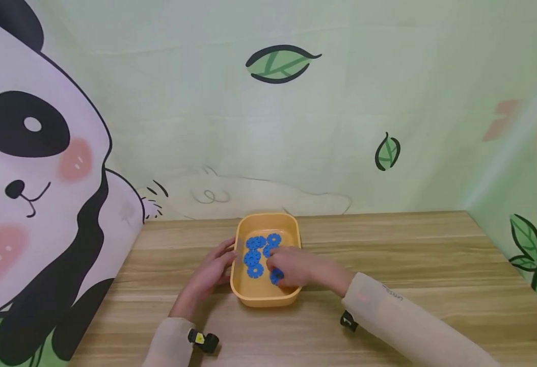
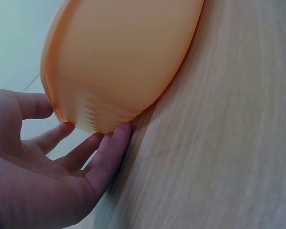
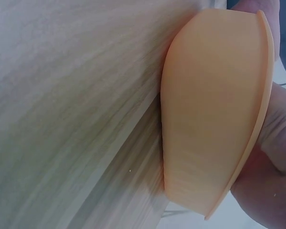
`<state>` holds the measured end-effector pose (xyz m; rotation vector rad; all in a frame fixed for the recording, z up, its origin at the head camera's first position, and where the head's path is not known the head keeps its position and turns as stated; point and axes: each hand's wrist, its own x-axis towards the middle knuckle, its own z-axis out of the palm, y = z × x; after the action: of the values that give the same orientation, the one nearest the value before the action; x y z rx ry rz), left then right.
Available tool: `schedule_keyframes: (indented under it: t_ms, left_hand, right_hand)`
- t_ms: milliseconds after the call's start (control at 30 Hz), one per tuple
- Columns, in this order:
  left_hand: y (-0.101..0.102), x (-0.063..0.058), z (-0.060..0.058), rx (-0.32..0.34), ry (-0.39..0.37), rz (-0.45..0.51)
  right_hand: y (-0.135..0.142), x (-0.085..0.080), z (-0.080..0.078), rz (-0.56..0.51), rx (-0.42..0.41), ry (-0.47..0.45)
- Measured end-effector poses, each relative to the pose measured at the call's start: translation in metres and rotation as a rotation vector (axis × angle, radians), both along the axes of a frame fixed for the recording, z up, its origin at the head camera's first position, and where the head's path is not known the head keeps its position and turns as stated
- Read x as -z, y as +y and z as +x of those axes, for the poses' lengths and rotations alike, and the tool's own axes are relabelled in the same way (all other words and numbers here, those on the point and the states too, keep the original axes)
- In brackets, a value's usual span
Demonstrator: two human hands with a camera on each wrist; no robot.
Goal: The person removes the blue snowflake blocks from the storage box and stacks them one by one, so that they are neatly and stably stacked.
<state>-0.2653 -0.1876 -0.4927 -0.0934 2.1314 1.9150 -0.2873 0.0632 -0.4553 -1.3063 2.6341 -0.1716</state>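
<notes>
A yellow plastic tray [image 1: 265, 302] stands on the table, with several blue notched snowflake discs [image 1: 255, 270] inside, mostly along its left half and far end. At the tray's left side, my left hand [image 1: 213, 267] rests its fingertips on the outer wall; the left wrist view shows the fingers [image 2: 112, 148] spread against it, one digit at the rim. My right hand [image 1: 293, 266] reaches over the right rim into the tray. Between its curled fingers and thumb is a blue snowflake disc [image 1: 275, 278], partly covered by the hand. In the right wrist view the tray wall hides the fingertips.
The wood-grain table [image 1: 387, 250] extends to both sides of the tray. Behind it hangs a pale green backdrop [image 1: 332, 132] with leaves and a large panda [image 1: 44, 178] at left. A small black device [image 1: 204, 340] is strapped at the left wrist, another [image 1: 348, 321] at the right.
</notes>
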Motion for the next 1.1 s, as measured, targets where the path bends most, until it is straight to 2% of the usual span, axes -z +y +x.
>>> schedule_keyframes:
  t_ms: [233,367,600,733,933,1100]
  left_hand:
    - [0.000,0.001,-0.001,0.008,-0.007,0.017]
    - [-0.001,0.003,0.000,0.015,-0.009,0.033]
    - [-0.002,0.002,-0.002,0.022,-0.023,0.043]
    - [-0.001,0.001,-0.002,0.022,-0.025,0.041]
    - [-0.002,0.000,-0.002,0.037,-0.023,0.041]
    - [-0.002,0.000,-0.002,0.043,-0.028,0.027]
  right_hand:
    - [0.003,-0.005,-0.001,-0.161,-0.020,-0.002]
    - [0.011,-0.015,0.002,-0.244,-0.021,0.019]
    - [0.045,-0.051,0.008,-0.340,0.100,-0.059]
    - [0.068,-0.062,0.007,-0.394,0.150,-0.049]
    - [0.096,-0.065,0.004,-0.421,0.210,-0.023]
    - [0.111,-0.058,-0.002,-0.407,0.251,-0.018]
